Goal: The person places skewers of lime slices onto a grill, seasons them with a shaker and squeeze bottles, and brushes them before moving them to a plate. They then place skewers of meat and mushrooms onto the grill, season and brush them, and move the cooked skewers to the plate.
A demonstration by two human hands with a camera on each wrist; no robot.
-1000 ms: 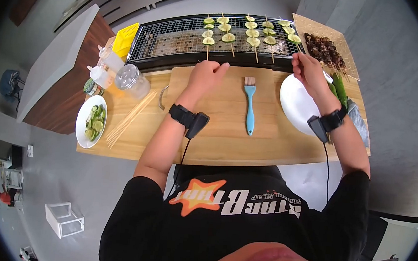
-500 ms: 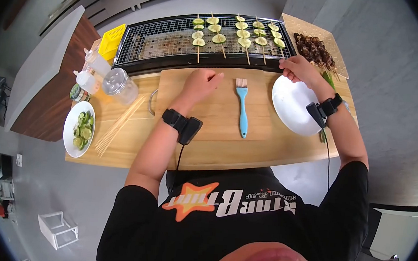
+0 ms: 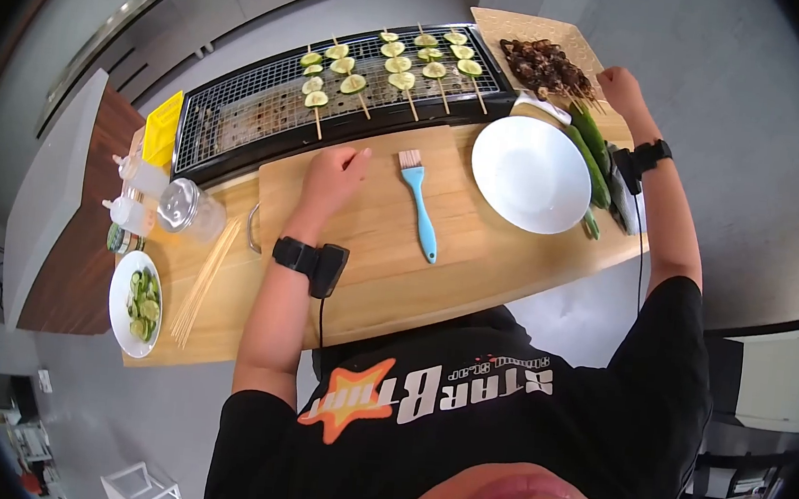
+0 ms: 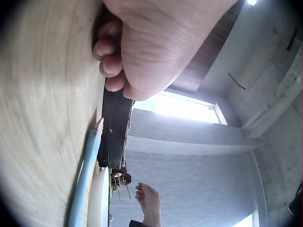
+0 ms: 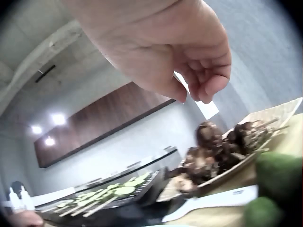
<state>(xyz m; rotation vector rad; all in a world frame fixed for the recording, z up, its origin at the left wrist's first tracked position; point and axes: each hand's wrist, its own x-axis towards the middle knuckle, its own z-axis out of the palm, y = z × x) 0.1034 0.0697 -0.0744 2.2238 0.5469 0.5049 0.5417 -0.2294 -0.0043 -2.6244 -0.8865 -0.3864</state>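
Note:
My left hand [image 3: 334, 179] rests at the upper left of the wooden cutting board [image 3: 363, 237], fingers loosely curled and holding nothing. To its right lies a pastry brush [image 3: 421, 218] with a blue handle. My right hand [image 3: 621, 88] is raised over the right end of the table, beside a pile of dark grilled skewers [image 3: 548, 68] on a brown tray [image 3: 495, 22]. In the right wrist view, the thumb and bent fingers of this hand [image 5: 189, 61] are apart with nothing between them, above the skewers [image 5: 208, 151].
Skewers of cucumber slices [image 3: 401, 80] lie across a long grill [image 3: 241, 107] behind the board. A white plate [image 3: 531, 176] and whole cucumbers [image 3: 596, 172] are at right. Bare bamboo sticks [image 3: 205, 280], a glass jar [image 3: 198, 215], squeeze bottles [image 3: 132, 215] and a bowl [image 3: 117, 296] of slices stand at left.
My right hand has moved from the grill's right corner, above the plate, outward to the right beside the grilled skewers. The view has turned right. The left hand stays on the board.

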